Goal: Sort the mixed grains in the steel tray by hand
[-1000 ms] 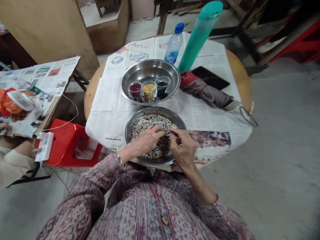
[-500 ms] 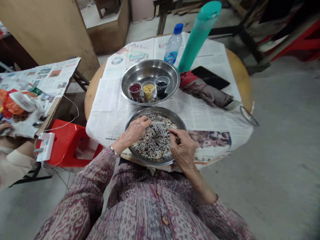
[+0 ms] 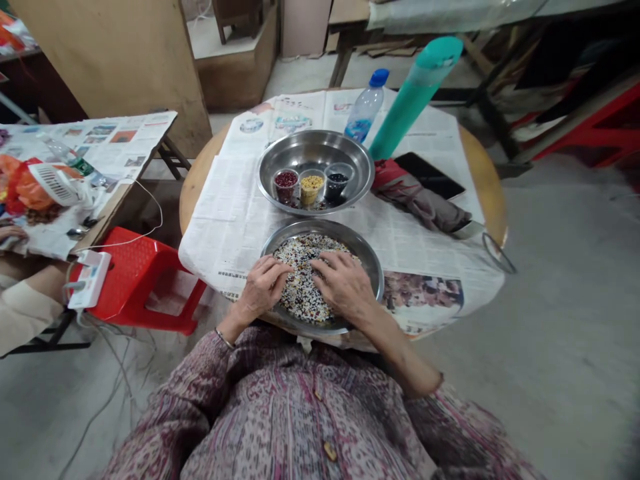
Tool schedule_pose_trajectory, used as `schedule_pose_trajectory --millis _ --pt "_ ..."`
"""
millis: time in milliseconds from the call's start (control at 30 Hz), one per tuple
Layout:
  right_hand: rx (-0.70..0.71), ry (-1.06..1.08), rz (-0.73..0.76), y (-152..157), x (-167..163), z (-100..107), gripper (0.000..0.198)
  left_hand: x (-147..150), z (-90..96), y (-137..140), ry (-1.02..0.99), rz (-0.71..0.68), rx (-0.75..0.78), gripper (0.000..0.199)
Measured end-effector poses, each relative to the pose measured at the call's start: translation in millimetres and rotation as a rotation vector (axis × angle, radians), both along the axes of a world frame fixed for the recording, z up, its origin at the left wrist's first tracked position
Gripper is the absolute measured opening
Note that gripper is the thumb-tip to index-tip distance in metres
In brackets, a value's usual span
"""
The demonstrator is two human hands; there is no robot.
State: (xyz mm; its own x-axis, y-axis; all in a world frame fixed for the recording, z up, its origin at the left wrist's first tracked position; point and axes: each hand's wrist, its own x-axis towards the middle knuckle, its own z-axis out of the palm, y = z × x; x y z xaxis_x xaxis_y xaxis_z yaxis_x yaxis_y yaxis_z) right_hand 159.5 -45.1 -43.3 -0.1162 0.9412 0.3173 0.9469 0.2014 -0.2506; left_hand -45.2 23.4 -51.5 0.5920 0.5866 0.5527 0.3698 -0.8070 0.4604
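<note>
A shallow steel basin (image 3: 374, 252) near the table's front edge holds a mix of white grains, dark beans and yellow kernels (image 3: 305, 293). At its left rim, my left hand (image 3: 261, 285) has thumb and fingertips drawn together in a pinch; anything between them is too small to make out. My right hand (image 3: 345, 283) is over the right half of the mix, palm down, fingers bent and apart, fingertips at the grains. Behind stands a larger steel basin (image 3: 315, 143) with three clear cups: red beans (image 3: 286, 185), yellow kernels (image 3: 311, 187) and black beans (image 3: 337, 185).
Newspaper (image 3: 215, 220) covers the round table. Behind the basins are a water bottle (image 3: 366, 107), a tall teal container (image 3: 417, 97), a folded umbrella (image 3: 425, 200) and a dark tablet (image 3: 430, 175). Left are a red stool (image 3: 135, 273), a power strip (image 3: 90, 280) and another person's arm (image 3: 13, 233).
My right hand has moved left over the mix and turned palm down. My left hand has drawn back toward the near left rim. The whole view has shifted slightly.
</note>
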Motion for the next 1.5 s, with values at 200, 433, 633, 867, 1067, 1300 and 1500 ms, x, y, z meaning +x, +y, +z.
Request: schedule_pose_trajectory --millis 200,433,633,867,1067,1300,1500 --pt "-0.036 -0.138 0.288 39.8 -12.9 5.0 0.031 -7.3 -7.1 0.9 -0.034 -0.028 -0.022 0.017" --pt "-0.071 -0.112 0.061 18.1 39.4 -8.8 0.020 -6.5 -5.6 3.0 0.066 -0.010 -0.060 0.017" --pt "-0.081 0.007 0.147 -31.8 20.2 -8.4 0.023 -4.9 -6.7 2.1 0.034 -0.004 -0.034 0.017" --pt "-0.157 0.155 0.366 -16.5 -31.6 -10.8 0.018 -4.0 -7.1 1.3 0.018 -0.005 -0.048 0.020" --pt "-0.075 -0.039 0.330 28.2 -28.6 -5.3 0.021 -3.8 -7.0 0.5 -0.009 0.025 -0.067 0.017" --pt "0.039 -0.013 0.027 46.9 13.1 -7.3 0.017 -3.1 -7.6 1.1 -0.002 0.008 -0.082 0.016" --pt "-0.039 0.026 0.120 61.1 -20.3 -7.4 0.038 -4.4 -5.0 -0.9 -0.015 0.029 -0.083 0.017"
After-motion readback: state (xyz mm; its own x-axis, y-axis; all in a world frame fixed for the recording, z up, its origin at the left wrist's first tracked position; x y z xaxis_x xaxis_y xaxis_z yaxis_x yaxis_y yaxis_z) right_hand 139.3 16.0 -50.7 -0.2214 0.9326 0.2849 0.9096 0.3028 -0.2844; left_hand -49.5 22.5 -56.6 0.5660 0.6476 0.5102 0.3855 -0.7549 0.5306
